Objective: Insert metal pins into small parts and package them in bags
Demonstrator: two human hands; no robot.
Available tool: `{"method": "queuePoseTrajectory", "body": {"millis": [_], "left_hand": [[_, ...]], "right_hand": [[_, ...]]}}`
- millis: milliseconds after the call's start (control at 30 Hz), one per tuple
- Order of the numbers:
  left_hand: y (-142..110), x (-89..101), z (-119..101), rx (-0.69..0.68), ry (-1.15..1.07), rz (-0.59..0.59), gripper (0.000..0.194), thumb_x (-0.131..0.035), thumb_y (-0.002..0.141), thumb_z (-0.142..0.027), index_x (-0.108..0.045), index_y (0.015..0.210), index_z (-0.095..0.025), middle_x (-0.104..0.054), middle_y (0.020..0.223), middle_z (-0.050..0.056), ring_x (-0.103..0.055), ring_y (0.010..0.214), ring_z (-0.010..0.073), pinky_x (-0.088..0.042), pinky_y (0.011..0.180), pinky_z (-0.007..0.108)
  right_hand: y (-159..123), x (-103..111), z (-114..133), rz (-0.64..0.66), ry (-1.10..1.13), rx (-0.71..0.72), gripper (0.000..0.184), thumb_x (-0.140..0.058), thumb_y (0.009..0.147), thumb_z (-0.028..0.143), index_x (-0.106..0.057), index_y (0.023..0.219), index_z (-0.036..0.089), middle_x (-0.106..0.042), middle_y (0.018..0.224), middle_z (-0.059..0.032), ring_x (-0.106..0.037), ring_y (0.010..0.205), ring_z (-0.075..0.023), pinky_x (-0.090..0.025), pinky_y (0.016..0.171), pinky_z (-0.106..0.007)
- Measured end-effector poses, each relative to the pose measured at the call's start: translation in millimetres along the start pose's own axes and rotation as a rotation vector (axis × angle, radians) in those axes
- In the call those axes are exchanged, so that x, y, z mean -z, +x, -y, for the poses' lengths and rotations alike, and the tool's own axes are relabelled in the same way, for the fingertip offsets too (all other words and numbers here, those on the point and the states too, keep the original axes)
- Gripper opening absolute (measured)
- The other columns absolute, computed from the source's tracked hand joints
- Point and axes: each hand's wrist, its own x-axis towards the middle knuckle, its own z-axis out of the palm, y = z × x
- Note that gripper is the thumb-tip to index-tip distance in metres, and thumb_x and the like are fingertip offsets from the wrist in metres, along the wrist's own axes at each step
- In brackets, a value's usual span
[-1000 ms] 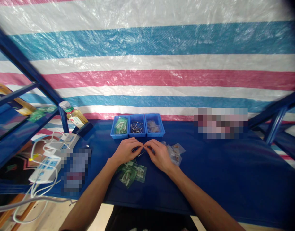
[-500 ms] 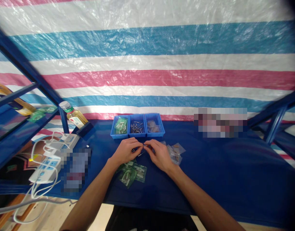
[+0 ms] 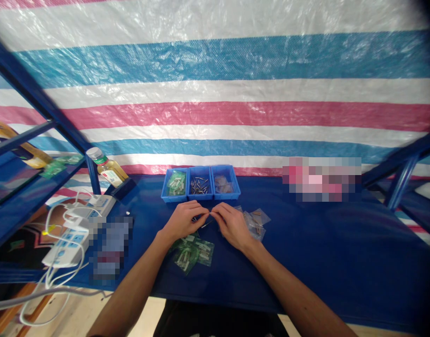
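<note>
My left hand (image 3: 185, 219) and my right hand (image 3: 229, 223) meet fingertip to fingertip in front of the blue bins. Each is closed in a pinch. A small metal pin showed between them a moment ago; now the fingertips cover nearly all of it. Below the left fingers, a thin metal piece (image 3: 206, 224) lies on the blue table (image 3: 306, 262), partly hidden by the hand. Green packets of metal parts (image 3: 187, 255) lie under my left wrist. Clear bags with brownish pins (image 3: 258, 222) lie beside my right hand, which hides some of them.
Three joined blue bins hold green packets (image 3: 176, 182), loose metal pins (image 3: 200, 185) and clear bags (image 3: 222, 184). On the left are white power strips (image 3: 65, 245) with tangled cables, a bottle (image 3: 111, 173) and a blurred-out item (image 3: 112, 250). Blue frame posts (image 3: 400, 182) flank the table.
My fingertips have drawn slightly closer together, and the right ones now cover the small metal pin that showed between them. The arms and everything on the table stay put.
</note>
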Motion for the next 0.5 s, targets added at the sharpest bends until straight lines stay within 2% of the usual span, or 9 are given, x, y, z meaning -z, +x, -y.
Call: {"method": "queuePoseTrajectory", "body": {"millis": [67, 200, 500], "left_hand": [[-0.1, -0.1, -0.1, 0.0, 0.0, -0.006, 0.017, -0.057, 0.1, -0.022, -0.073, 0.098, -0.018, -0.071, 0.086, 0.005, -0.064, 0.081, 0.0168, -0.051, 0.077, 0.03], [0.1, 0.7, -0.3, -0.001, -0.007, -0.009, 0.017, -0.056, 0.1, -0.022, -0.073, 0.096, -0.018, -0.072, 0.086, 0.006, -0.064, 0.081, 0.0171, -0.051, 0.077, 0.03], [0.4, 0.3, -0.7, 0.002, 0.003, -0.014, 0.02, -0.055, 0.101, -0.024, -0.074, 0.097, -0.018, -0.072, 0.087, 0.006, -0.065, 0.08, 0.0166, -0.052, 0.077, 0.03]], "right_hand": [[-0.4, -0.1, -0.4, -0.001, 0.006, -0.002, 0.017, -0.051, 0.105, 0.026, -0.066, 0.098, 0.024, -0.068, 0.092, -0.0055, -0.066, 0.086, -0.0213, -0.052, 0.08, -0.033], [-1.3, -0.3, -1.2, 0.0, 0.046, 0.012, 0.013, -0.052, 0.104, 0.023, -0.064, 0.111, 0.024, -0.069, 0.098, -0.0056, -0.066, 0.09, -0.022, -0.052, 0.082, -0.033], [0.1, 1.6, 0.2, 0.009, 0.03, 0.008, 0.015, -0.049, 0.106, 0.023, -0.064, 0.103, 0.024, -0.068, 0.095, -0.0053, -0.065, 0.088, -0.0209, -0.051, 0.082, -0.032]]}}
